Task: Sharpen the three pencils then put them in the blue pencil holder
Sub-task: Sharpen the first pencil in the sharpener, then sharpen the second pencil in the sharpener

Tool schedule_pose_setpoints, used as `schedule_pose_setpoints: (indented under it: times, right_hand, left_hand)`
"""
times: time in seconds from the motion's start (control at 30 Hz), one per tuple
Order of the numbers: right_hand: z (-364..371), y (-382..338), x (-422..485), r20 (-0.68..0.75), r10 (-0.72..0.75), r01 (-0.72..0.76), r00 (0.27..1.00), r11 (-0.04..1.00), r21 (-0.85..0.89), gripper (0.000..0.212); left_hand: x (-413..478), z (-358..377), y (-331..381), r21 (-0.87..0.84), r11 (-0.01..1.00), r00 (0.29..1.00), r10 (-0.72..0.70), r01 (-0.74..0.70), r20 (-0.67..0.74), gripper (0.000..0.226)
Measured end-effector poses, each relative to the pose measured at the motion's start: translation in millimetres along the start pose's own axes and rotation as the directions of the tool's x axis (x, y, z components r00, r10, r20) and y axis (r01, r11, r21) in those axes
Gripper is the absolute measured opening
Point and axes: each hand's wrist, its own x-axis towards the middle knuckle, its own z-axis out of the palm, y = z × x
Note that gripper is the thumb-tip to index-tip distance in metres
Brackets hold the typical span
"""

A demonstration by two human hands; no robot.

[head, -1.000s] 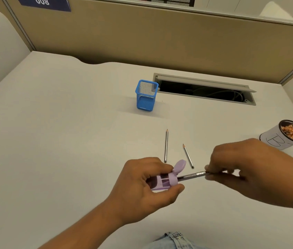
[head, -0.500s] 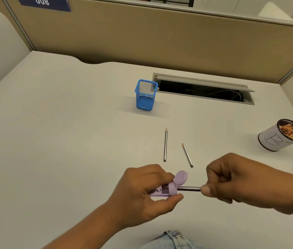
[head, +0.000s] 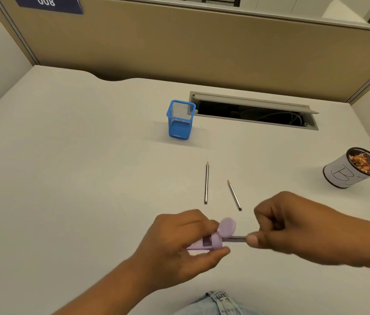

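Observation:
My left hand (head: 179,242) grips a lilac sharpener (head: 211,239) with its round lid flipped up. A dark pencil (head: 235,239) sticks out of it to the right, and my right hand (head: 293,226) pinches that pencil close to the sharpener, hiding most of its length. Two more pencils lie on the desk just beyond my hands, tips pointing away: one straight (head: 206,183), one slanted (head: 234,195). The blue mesh pencil holder (head: 180,120) stands upright farther back, with nothing seen inside.
A white-wrapped cup marked "B" (head: 349,171) holding shavings stands at the right. An open cable slot (head: 254,111) is cut into the desk behind the holder. A tan partition (head: 202,46) closes the back edge.
My right hand has slid left along the pencil toward the sharpener and rolled, so less pencil shows between my hands. The left hand has stayed about where it was.

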Motion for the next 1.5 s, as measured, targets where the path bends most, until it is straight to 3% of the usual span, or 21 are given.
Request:
schedule_pose_setpoints:
  times: [0.03, 0.07, 0.13, 0.2, 0.27, 0.33, 0.37, 0.4, 0.47, 0.5, 0.53, 0.57, 0.6, 0.63, 0.67, 0.73, 0.87, 1.1, 1.33, 1.5]
  right_hand:
    - [0, 2, 1, 0.104, 0.121, -0.136, 0.987, 0.98, 0.147, 0.043]
    - [2, 5, 1, 0.135, 0.145, -0.165, 0.98, 0.973, 0.159, 0.042]
    - [5, 10, -1, 0.037, 0.065, -0.064, 0.997, 0.997, -0.032, 0.034]
    - [3, 9, -7, -0.086, -0.175, 0.132, 0.981, 0.921, -0.367, 0.021]
    - [1, 9, -9, -0.058, -0.509, 0.32, 0.859, 0.622, -0.715, 0.013]
    - [-1, 10, -8, 0.024, -0.722, 0.386, 0.692, 0.341, -0.857, 0.004]
    - [1, 11, -8, 0.033, -0.771, 0.375, 0.636, 0.272, -0.886, 0.008]
    - [2, 13, -9, 0.035, -0.778, 0.373, 0.627, 0.261, -0.891, 0.015]
    - [6, 9, -12, 0.009, -0.689, 0.38, 0.725, 0.388, -0.84, 0.023]
    - [10, 5, -13, -0.039, -0.595, 0.363, 0.802, 0.539, -0.76, 0.025]
    - [12, 0, -12, -0.089, -0.421, 0.292, 0.902, 0.75, -0.594, 0.027]
    - [12, -2, -9, -0.075, -0.215, 0.181, 0.974, 0.93, -0.319, 0.029]
    - [12, -2, -7, 0.02, -0.014, 0.014, 1.0, 0.999, -0.031, 0.03]
    - [11, -1, -5, 0.159, 0.127, -0.155, 0.979, 0.972, 0.176, 0.03]
    - [8, 0, -5, 0.273, 0.178, -0.253, 0.945, 0.929, 0.27, 0.029]
    - [7, 0, -4, 0.333, 0.158, -0.241, 0.93, 0.944, 0.225, 0.034]
    - [11, -1, 0, 0.177, 0.111, -0.121, 0.978, 0.992, 0.045, 0.036]
    - [12, 6, 9, -0.038, 0.105, -0.09, 0.994, 0.957, 0.277, 0.027]
    - [31, 33, 46, -0.238, 0.234, -0.117, 0.943, 0.9, 0.419, 0.017]
    - [54, 66, 96, -0.383, 0.337, -0.2, 0.86, 0.913, 0.355, 0.017]
  left_hand:
    - [-1, 0, -1, 0.022, 0.999, 0.999, 0.037, -0.037, 0.02, 0.017]
    - [-2, -1, -2, 0.016, 0.999, 0.999, 0.038, -0.039, 0.034, 0.017]
    - [-2, -2, -3, -0.029, 0.999, 0.999, -0.021, 0.022, 0.044, 0.018]
    - [1, -3, -1, -0.097, 0.986, 0.99, -0.13, 0.134, 0.05, 0.018]
    - [3, -2, 0, -0.187, 0.952, 0.97, -0.238, 0.243, 0.051, 0.018]
    - [4, -3, 4, -0.262, 0.921, 0.957, -0.284, 0.289, 0.056, 0.019]
    - [6, -3, 5, -0.279, 0.916, 0.957, -0.284, 0.288, 0.058, 0.019]
    - [6, -4, 6, -0.282, 0.917, 0.959, -0.277, 0.281, 0.056, 0.018]
    - [6, -5, 5, -0.244, 0.938, 0.969, -0.242, 0.245, 0.042, 0.017]
    - [6, -6, 3, -0.203, 0.956, 0.977, -0.209, 0.212, 0.039, 0.017]
    - [6, -6, 1, -0.146, 0.976, 0.987, -0.156, 0.161, 0.045, 0.017]
    - [4, -6, 0, -0.082, 0.993, 0.994, -0.086, 0.091, 0.063, 0.018]
    - [3, -5, -2, -0.034, 0.999, 0.996, -0.016, 0.019, 0.085, 0.019]
    - [1, -4, -4, -0.014, 0.999, 0.994, 0.04, -0.039, 0.106, 0.02]
    - [-1, -3, -6, -0.013, 0.997, 0.99, 0.076, -0.075, 0.116, 0.021]
    - [-3, -3, -9, -0.028, 0.995, 0.989, 0.096, -0.093, 0.111, 0.021]
    - [-1, -2, -14, -0.049, 0.999, 0.999, -0.011, 0.013, 0.049, 0.02]
    - [-3, -2, -27, -0.255, 0.918, 0.929, -0.344, 0.303, -0.134, 0.02]
    - [-4, 6, -27, -0.357, 0.84, 0.868, -0.478, 0.408, -0.133, 0.02]
    - [-7, 11, -26, -0.383, 0.809, 0.841, -0.526, 0.446, -0.131, 0.02]
